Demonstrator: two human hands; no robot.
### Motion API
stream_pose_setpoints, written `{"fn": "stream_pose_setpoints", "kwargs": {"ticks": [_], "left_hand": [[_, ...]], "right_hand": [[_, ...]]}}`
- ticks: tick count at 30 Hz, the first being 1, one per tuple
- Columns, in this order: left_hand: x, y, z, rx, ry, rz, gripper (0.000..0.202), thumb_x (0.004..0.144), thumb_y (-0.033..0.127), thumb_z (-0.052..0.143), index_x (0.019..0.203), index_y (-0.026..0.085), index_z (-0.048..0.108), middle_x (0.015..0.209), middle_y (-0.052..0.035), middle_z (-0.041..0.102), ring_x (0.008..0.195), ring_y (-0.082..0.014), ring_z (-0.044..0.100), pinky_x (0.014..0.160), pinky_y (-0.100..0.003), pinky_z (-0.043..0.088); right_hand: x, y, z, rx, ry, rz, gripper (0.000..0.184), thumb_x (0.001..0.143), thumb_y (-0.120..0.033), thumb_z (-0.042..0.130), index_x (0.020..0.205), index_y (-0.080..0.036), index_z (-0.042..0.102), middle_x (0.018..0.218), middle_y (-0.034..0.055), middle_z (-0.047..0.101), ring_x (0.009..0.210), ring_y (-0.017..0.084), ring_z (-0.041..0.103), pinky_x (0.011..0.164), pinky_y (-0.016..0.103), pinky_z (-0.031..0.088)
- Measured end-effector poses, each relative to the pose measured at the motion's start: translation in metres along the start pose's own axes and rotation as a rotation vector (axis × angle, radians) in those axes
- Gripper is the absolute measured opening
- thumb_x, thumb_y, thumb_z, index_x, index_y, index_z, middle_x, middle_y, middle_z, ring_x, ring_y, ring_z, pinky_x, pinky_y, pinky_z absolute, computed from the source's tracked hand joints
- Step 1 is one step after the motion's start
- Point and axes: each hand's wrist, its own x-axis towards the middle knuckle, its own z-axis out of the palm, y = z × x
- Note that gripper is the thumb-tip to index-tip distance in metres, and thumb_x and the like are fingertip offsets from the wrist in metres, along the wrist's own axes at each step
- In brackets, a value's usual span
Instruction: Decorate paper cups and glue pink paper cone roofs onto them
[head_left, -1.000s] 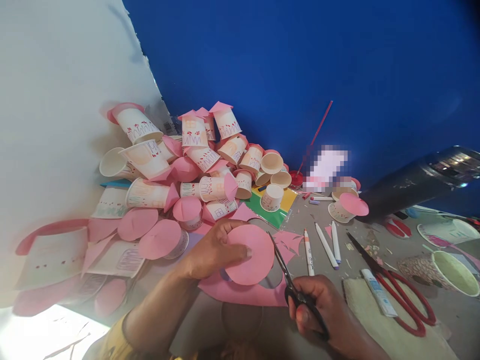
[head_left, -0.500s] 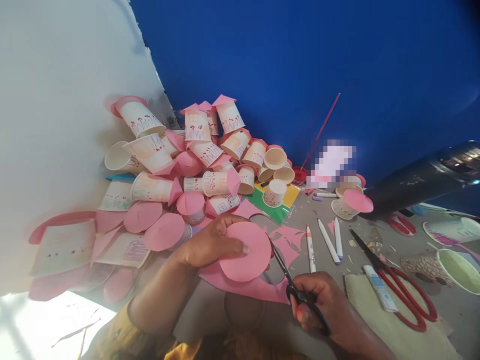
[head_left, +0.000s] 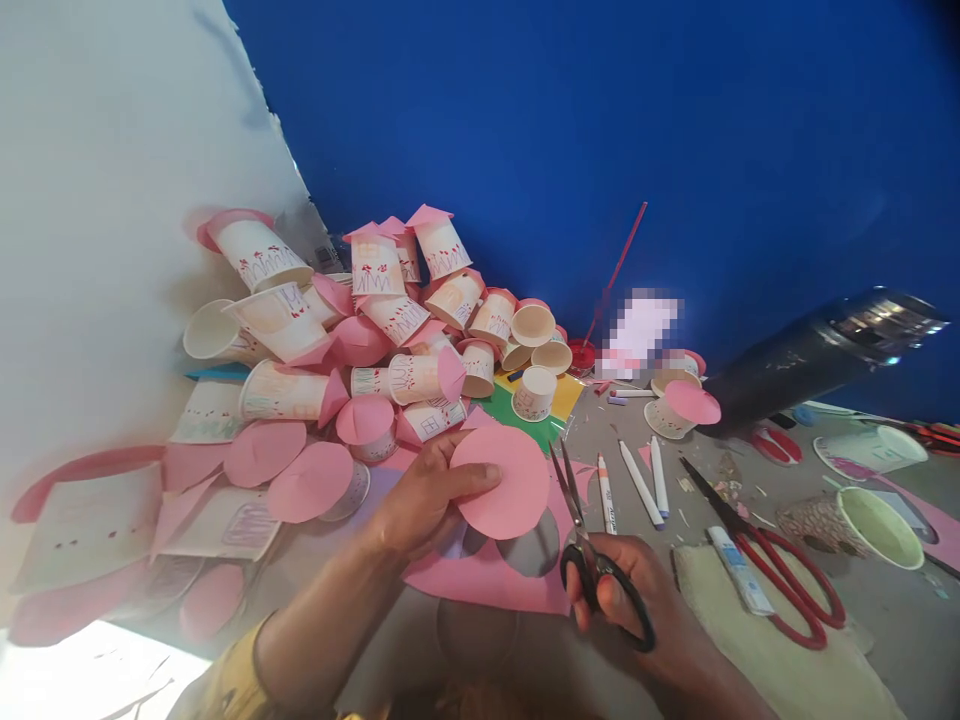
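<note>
Between thumb and fingers my left hand (head_left: 431, 495) pinches a pink paper circle (head_left: 510, 490), held flat toward me. My right hand (head_left: 634, 590) has its fingers through the handles of black-handled scissors (head_left: 577, 500). Their blades are apart and point up, just right of the circle and off its edge. Beneath the circle lies a pink paper sheet (head_left: 487, 585) with round holes cut in it. To the left is a heap of white paper cups (head_left: 281, 390) with drawn patterns, many topped with pink paper cones (head_left: 311, 483).
White markers (head_left: 640, 480) lie right of the scissors. Farther right are large red-handled scissors (head_left: 795, 570), a glue tube (head_left: 741, 572) on a pale cloth (head_left: 810, 650), a textured cup (head_left: 847, 525) and a dark flask (head_left: 810, 355). A blue wall (head_left: 570, 130) stands behind.
The scissors have opened wider and come away from the circle's edge. My left hand has lifted the circle slightly up. The whole view has shifted, moving the table items leftward.
</note>
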Motion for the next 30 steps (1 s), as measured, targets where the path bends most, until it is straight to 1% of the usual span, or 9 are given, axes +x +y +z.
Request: {"fn": "stream_pose_setpoints", "kwargs": {"ticks": [3,5,11,18,20,23,25,28,30], "left_hand": [[0.001,-0.002,0.005,-0.008,0.018,-0.002,0.029,0.064,0.025,0.091,0.088,0.012,0.08,0.08,-0.0097,0.079,0.07,-0.0184,0.072,0.067,-0.025,0.06],[0.003,-0.003,0.008,-0.022,0.044,0.002,0.031,0.064,0.025,0.091,0.09,0.011,0.08,0.082,-0.0102,0.079,0.073,-0.0201,0.073,0.066,-0.026,0.06],[0.005,-0.01,0.012,-0.046,0.124,0.079,0.04,0.066,0.028,0.091,0.098,0.01,0.077,0.088,-0.0116,0.079,0.073,-0.0222,0.073,0.056,-0.027,0.061],[0.006,-0.025,0.02,-0.078,0.207,0.125,0.043,0.067,0.031,0.091,0.1,0.01,0.075,0.09,-0.0107,0.078,0.068,-0.018,0.07,0.047,-0.023,0.057],[0.006,-0.028,0.022,-0.097,0.22,0.128,0.046,0.066,0.03,0.092,0.103,0.01,0.075,0.092,-0.0108,0.078,0.074,-0.0201,0.072,0.052,-0.024,0.058],[0.004,-0.031,0.025,-0.12,0.256,0.121,0.048,0.066,0.027,0.092,0.108,0.012,0.074,0.097,-0.0103,0.078,0.088,-0.0236,0.075,0.069,-0.029,0.063],[0.002,-0.033,0.027,-0.131,0.264,0.107,0.049,0.068,0.028,0.09,0.112,0.013,0.072,0.102,-0.0105,0.078,0.093,-0.0255,0.075,0.076,-0.033,0.064],[-0.001,-0.036,0.029,-0.126,0.246,0.091,0.046,0.074,0.031,0.087,0.112,0.013,0.069,0.104,-0.0115,0.078,0.095,-0.0275,0.075,0.078,-0.038,0.065],[-0.002,-0.037,0.031,-0.112,0.246,0.101,0.043,0.075,0.033,0.085,0.11,0.013,0.069,0.103,-0.0116,0.077,0.095,-0.0281,0.075,0.079,-0.039,0.065]], "right_hand": [[0.002,0.002,0.001,0.066,0.077,-0.009,0.071,0.073,-0.087,0.064,0.078,-0.016,0.066,0.064,0.0039,0.061,0.06,0.013,0.049,0.057,0.025,0.036],[0.002,0.004,0.0,0.095,0.103,-0.005,0.071,0.072,-0.086,0.066,0.077,-0.015,0.066,0.065,0.0037,0.061,0.06,0.012,0.047,0.058,0.025,0.036],[0.002,0.003,0.004,0.121,0.055,0.007,0.073,0.072,-0.087,0.064,0.079,-0.015,0.067,0.066,0.0037,0.061,0.06,0.012,0.047,0.057,0.024,0.035],[0.005,0.009,0.013,0.152,0.048,-0.013,0.074,0.073,-0.087,0.063,0.083,-0.014,0.069,0.068,0.0068,0.066,0.063,0.014,0.052,0.059,0.025,0.04],[0.006,0.011,0.015,0.152,0.051,-0.005,0.075,0.074,-0.087,0.063,0.085,-0.013,0.07,0.07,0.0073,0.067,0.063,0.013,0.052,0.058,0.025,0.04],[0.006,0.011,0.017,0.144,0.053,-0.008,0.074,0.075,-0.087,0.063,0.084,-0.013,0.07,0.072,0.0071,0.067,0.063,0.013,0.052,0.058,0.024,0.04],[0.006,0.01,0.018,0.124,0.07,-0.031,0.074,0.075,-0.086,0.063,0.084,-0.014,0.071,0.073,0.0073,0.068,0.064,0.014,0.053,0.059,0.025,0.041],[0.007,0.009,0.021,0.112,0.093,-0.046,0.072,0.076,-0.086,0.062,0.083,-0.014,0.071,0.072,0.0072,0.068,0.065,0.015,0.056,0.06,0.026,0.042],[0.008,0.01,0.022,0.115,0.101,-0.042,0.071,0.077,-0.085,0.062,0.083,-0.014,0.07,0.071,0.007,0.068,0.063,0.015,0.054,0.059,0.026,0.042]]}}
